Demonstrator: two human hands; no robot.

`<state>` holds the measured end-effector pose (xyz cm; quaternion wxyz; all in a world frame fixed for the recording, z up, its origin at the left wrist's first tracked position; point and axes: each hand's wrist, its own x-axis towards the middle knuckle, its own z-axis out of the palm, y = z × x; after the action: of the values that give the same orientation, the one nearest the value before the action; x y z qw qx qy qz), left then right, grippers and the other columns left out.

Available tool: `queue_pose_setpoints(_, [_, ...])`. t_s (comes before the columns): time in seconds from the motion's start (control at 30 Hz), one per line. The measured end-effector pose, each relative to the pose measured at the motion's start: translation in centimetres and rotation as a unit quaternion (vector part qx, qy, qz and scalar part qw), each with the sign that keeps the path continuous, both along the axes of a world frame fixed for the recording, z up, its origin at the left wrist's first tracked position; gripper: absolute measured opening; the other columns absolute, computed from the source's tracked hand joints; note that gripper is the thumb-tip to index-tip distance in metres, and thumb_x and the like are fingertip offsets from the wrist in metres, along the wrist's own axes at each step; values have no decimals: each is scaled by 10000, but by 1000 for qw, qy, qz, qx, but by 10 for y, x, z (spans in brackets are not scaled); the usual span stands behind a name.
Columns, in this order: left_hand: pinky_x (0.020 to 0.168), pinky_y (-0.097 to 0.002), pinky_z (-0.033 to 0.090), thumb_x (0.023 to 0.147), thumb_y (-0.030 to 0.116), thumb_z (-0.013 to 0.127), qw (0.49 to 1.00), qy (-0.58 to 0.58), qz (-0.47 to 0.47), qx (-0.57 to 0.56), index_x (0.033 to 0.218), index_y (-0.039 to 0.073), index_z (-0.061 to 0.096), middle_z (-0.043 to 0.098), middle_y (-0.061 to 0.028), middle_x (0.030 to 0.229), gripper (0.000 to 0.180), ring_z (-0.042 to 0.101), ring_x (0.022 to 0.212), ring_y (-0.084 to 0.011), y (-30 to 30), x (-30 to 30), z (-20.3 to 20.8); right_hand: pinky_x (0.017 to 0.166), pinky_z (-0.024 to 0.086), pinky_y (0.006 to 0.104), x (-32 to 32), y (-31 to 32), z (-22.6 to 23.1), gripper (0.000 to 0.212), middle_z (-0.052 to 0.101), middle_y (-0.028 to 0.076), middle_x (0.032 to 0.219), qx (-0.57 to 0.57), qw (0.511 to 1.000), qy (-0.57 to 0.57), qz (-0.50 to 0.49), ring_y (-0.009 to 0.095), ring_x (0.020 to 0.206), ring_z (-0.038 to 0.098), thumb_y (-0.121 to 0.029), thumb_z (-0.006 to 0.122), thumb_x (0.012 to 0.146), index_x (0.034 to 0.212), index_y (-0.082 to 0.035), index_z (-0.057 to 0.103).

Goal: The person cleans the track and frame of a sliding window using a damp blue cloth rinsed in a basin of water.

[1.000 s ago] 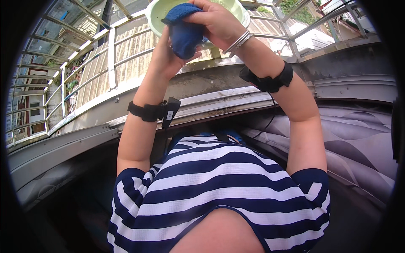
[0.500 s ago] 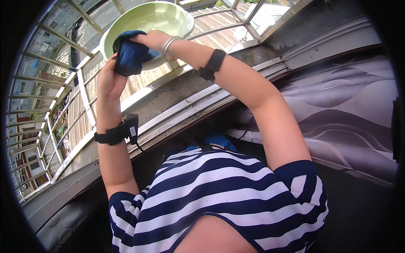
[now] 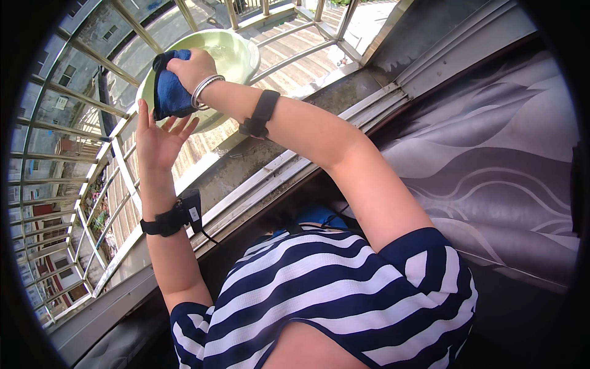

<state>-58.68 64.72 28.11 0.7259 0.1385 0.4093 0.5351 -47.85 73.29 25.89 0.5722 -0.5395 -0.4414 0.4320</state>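
Observation:
My right hand [image 3: 195, 69] grips a damp-looking blue cloth [image 3: 174, 93] with a dark edge, its fingers closed over the top. The cloth hangs in front of a pale green basin [image 3: 252, 60] that has some clear water in it. Just below the cloth, my left hand [image 3: 158, 140] is raised with its fingers spread and palm up, holding nothing. Its fingertips are close to the cloth's lower edge; whether they touch it, I cannot tell. Part of the basin is hidden behind the cloth and my right hand.
The basin rests on wooden slats [image 3: 283, 77] inside a metal window cage [image 3: 92, 107]. A window frame with a sill track [image 3: 362, 114] runs between me and the basin. At the right hangs a grey patterned curtain [image 3: 491, 160]. A building and paved ground show beyond the bars.
My left hand has let go of the cloth and opened beneath it. My right hand now holds the cloth alone, further left. The view has shifted, so the basin appears lower and further left.

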Motion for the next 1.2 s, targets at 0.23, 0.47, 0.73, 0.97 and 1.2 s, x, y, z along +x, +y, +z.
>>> queue_pose_setpoints(0.23, [1002,-465,445,964,420,413,980,-107,-45,164,1280,21,460,519,-182,1289,511,526,1178,-337,43,-16,-34,750,501,395,-24,-24,16,373,627,263,759,167,973,-132,84,412,770,620,-322,638,687,799,33,614])
queue_pose_setpoints(0.47, [924,-432,508,952,481,444,989,-60,-24,130,1250,62,495,584,-130,1201,517,599,1082,-282,55,1,-51,876,485,377,0,-25,5,789,600,233,1118,-3,978,-165,129,321,989,613,-539,761,653,1128,53,548])
queue_pose_setpoints(0.73, [979,-506,455,974,514,367,986,-11,-120,114,1335,73,410,526,-155,1281,571,561,1150,-302,13,71,-9,635,534,300,84,-37,3,359,638,116,856,-49,981,159,98,176,706,634,-144,743,708,985,33,599])
queue_pose_setpoints(0.97, [854,-448,514,910,468,564,972,-50,-202,110,1267,87,461,564,-97,1174,533,594,1051,-225,-6,157,-13,623,511,280,165,-65,-4,305,605,91,807,65,996,37,-56,152,705,605,-169,702,741,936,33,583])
queue_pose_setpoints(1.2, [861,-379,517,853,339,694,933,-47,-345,95,1211,74,519,619,-58,1095,479,621,976,-168,-11,227,-37,585,491,281,264,-93,-14,360,623,88,819,-74,993,91,-3,154,672,598,-290,703,765,915,18,593])
